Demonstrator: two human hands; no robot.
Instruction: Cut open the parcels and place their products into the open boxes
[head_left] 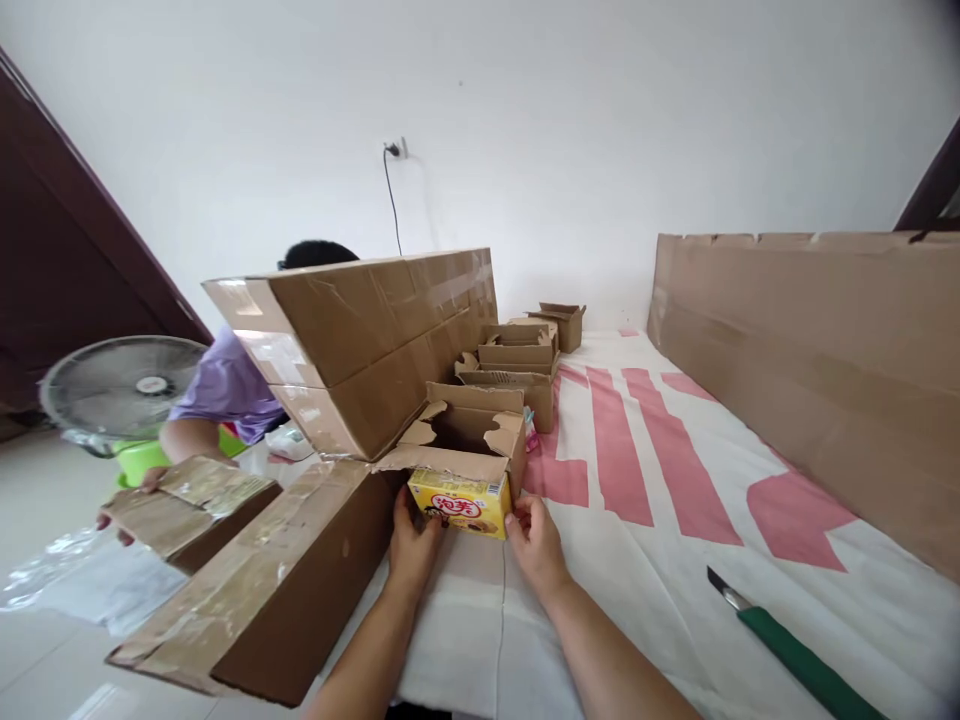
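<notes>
A yellow snack box (459,506) with red and white lettering stands on the cloth, in front of an open cardboard box (517,448). My left hand (414,548) grips its left end, fingers curled behind and thumb on the front face. At the right end my right hand (537,545) holds it, with the thumb against the front edge. The cardboard box's front flap hangs just above the snack box, and its inside is dark. A pink and white packet (531,430) shows partly beside the cardboard box.
Several open cartons (517,345) line up behind. Long cardboard boxes (397,340) border the left; a tall cardboard panel (810,370) borders the right. A green-handled knife (799,650) lies blade-out at front right. At left, another person (232,390) holds a flat carton (191,505) near a fan (124,385).
</notes>
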